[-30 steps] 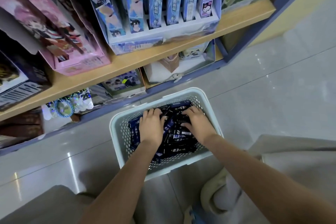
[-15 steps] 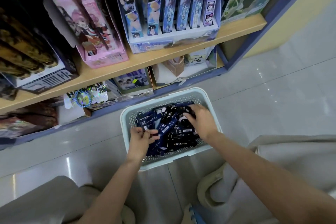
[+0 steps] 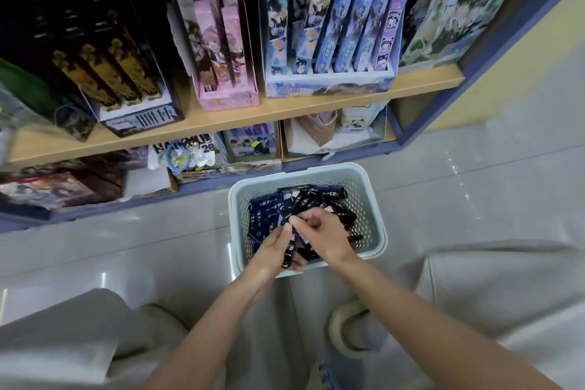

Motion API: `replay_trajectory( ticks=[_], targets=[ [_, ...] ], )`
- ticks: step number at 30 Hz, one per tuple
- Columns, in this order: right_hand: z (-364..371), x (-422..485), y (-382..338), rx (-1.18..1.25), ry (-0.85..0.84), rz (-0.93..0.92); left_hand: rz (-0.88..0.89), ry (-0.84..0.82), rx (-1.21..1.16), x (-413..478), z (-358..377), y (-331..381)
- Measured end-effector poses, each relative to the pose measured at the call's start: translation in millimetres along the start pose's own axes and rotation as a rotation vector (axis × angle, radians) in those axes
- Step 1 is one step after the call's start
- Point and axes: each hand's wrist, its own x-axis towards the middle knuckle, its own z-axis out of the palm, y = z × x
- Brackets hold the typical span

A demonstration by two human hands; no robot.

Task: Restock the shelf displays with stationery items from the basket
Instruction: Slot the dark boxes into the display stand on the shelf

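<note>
Over the basket (image 3: 300, 170), the left hand (image 3: 272, 250) grips a bundle of dark-blue packets (image 3: 290, 245) lying lengthwise toward the shelf (image 3: 316, 104) ahead, while the right hand (image 3: 326, 236) pinches its far end.

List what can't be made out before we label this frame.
Head view:
Count of dark packets in the basket: left hand and right hand cover the pile.
Left hand's fingertips: under the packets it grips.
Lower-shelf goods at left: dark, blurred.
Black display box: top cut off by frame edge.
</note>
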Motion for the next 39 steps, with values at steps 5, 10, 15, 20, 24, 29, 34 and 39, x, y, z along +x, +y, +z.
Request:
replay_trajectory(
  ticks=[5,10,15,20,24,29,34,39],
  targets=[
    [-5.2,-2.1,-3.6,0.129,-0.144,-0.02,0.076,0.027,0.107,-0.9,-3.1,1.3],
    [-22.6,30.4,21.0,-0.119,-0.058,-0.064,0.041,0.085,0.044,2.2,-13.2,2.3],
    [-39.3,56.6,63.6,-0.407,-0.234,0.093,0.021,0.134,-0.035,3.7,-29.7,-1.8],
    [-42.1,63.8,82.7,-0.733,-0.336,0.017,0.001,0.204,-0.049,6.3,-39.7,-1.8],
    [-35.7,71.4,82.0,-0.908,-0.409,0.02,-0.034,0.183,-0.004,6.7,-40.4,-0.9],
    [-24.6,69.2,82.0,-0.975,-0.43,-0.07,0.004,0.169,0.035,3.5,-37.1,-0.6],
    [-22.3,65.8,72.8,-0.854,-0.382,-0.108,-0.016,0.22,-0.002,4.5,-38.1,-6.0],
    [-23.9,57.4,43.3,-0.358,-0.184,0.056,-0.062,0.285,-0.097,11.5,-38.8,-9.7]
  ],
)
